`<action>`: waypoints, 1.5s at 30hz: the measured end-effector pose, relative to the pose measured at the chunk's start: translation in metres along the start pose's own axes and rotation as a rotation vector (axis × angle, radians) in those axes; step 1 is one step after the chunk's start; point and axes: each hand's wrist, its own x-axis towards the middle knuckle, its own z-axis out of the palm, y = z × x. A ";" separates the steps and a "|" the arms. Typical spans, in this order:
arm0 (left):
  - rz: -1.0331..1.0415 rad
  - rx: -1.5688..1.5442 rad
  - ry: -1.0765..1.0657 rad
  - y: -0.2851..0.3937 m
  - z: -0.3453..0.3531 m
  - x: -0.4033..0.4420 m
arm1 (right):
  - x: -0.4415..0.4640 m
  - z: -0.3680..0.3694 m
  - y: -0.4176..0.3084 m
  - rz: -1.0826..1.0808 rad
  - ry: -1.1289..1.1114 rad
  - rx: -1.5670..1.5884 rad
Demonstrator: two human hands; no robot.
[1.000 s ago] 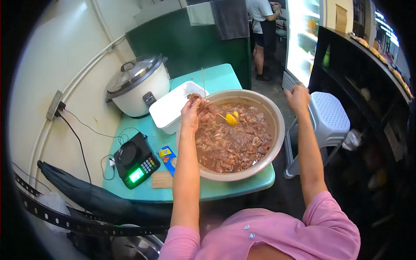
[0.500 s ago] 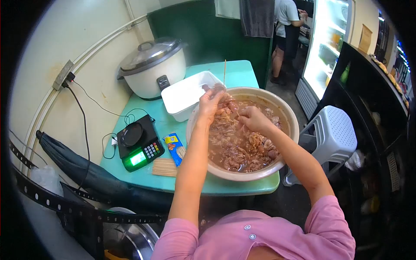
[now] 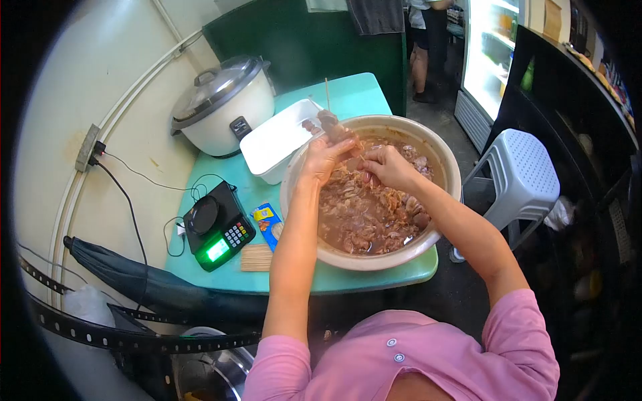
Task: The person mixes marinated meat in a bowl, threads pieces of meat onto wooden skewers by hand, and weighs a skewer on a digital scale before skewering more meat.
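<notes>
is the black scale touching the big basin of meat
Apart: the head view shows turquoise tabletop and a blue packet between the scale and the basin.

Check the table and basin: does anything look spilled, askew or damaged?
The basin's position looks a little odd: its rim seems to reach past the table's right edge. Its base is hidden, so I can't tell how well it is supported. I see no clear spill or damage.
</notes>
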 end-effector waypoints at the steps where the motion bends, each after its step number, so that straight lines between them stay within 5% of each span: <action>1: 0.018 -0.022 -0.006 -0.001 0.001 0.000 | -0.001 -0.001 -0.001 -0.011 0.015 -0.013; 9: -0.053 0.063 -0.048 0.000 -0.006 -0.001 | -0.003 -0.009 0.008 -0.084 0.106 -0.096; 14: 0.080 0.964 0.247 -0.020 -0.025 0.008 | -0.004 -0.016 0.003 -0.151 0.227 -0.110; 19: 0.218 1.400 0.159 -0.044 -0.015 0.036 | -0.002 -0.020 0.009 -0.140 0.370 -0.125; 21: 0.598 1.578 -0.077 -0.048 -0.006 0.047 | 0.000 -0.023 0.009 -0.139 0.400 -0.117; 22: 0.381 1.738 -0.125 -0.046 0.007 0.049 | -0.001 -0.023 0.010 -0.136 0.388 -0.115; 25: 0.616 1.790 -0.052 -0.061 -0.001 0.060 | -0.004 -0.021 0.008 -0.152 0.396 -0.086; 26: 0.632 1.790 -0.059 -0.063 -0.006 0.064 | -0.004 -0.021 0.009 -0.161 0.394 -0.070; 28: 0.276 1.423 -0.100 -0.058 -0.017 0.066 | -0.004 -0.024 0.008 -0.148 0.380 -0.041; 33: 0.193 1.150 0.118 -0.030 -0.029 0.044 | -0.002 -0.026 0.006 -0.163 0.394 -0.096; 36: -0.058 0.659 0.106 -0.017 -0.035 0.042 | -0.002 -0.024 0.005 -0.142 0.384 -0.111; 39: -0.100 0.383 0.020 -0.010 -0.031 0.034 | -0.006 -0.024 0.003 -0.105 0.363 -0.114; 45: -0.092 0.328 0.033 -0.009 -0.038 0.034 | -0.004 -0.026 0.004 -0.108 0.289 -0.183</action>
